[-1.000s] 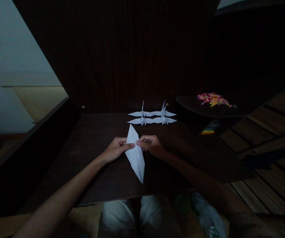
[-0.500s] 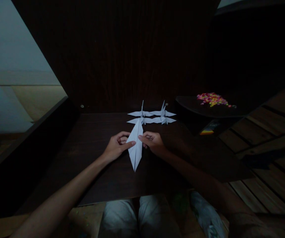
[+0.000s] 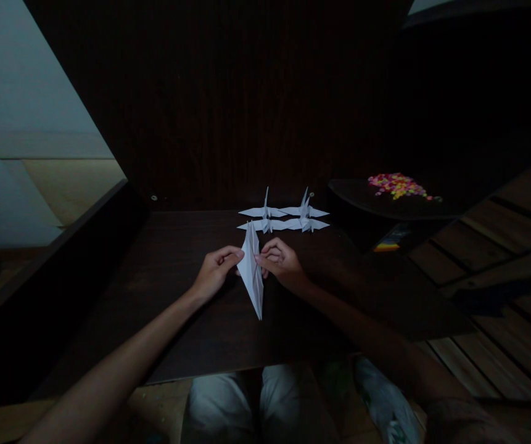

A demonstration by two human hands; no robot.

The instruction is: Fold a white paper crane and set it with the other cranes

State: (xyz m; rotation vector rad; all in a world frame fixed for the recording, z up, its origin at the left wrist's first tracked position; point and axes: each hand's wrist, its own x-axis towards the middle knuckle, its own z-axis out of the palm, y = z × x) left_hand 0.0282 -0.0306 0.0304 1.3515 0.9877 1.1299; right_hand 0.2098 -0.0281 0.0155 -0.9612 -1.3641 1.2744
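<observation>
A folded white sheet of origami paper, long and pointed at both ends, is held upright-lengthwise above the dark table. My left hand pinches its left edge between thumb and fingers. On the right edge, my right hand grips it with thumb and forefinger, the other fingers curled. The paper is turned partly on its side, with layers parted along its length. Just beyond its far tip stand several white origami cranes, lined up in two rows with wings spread.
A small pile of pink and yellow bits lies on a rounded dark shelf at the right. A dark upright panel rises behind the table. A low side board borders the left.
The folded paper has turned from showing a flat face to a slanted, partly edge-on view. Its near tip has swung right, and my thumbs have shifted toward its edges.
</observation>
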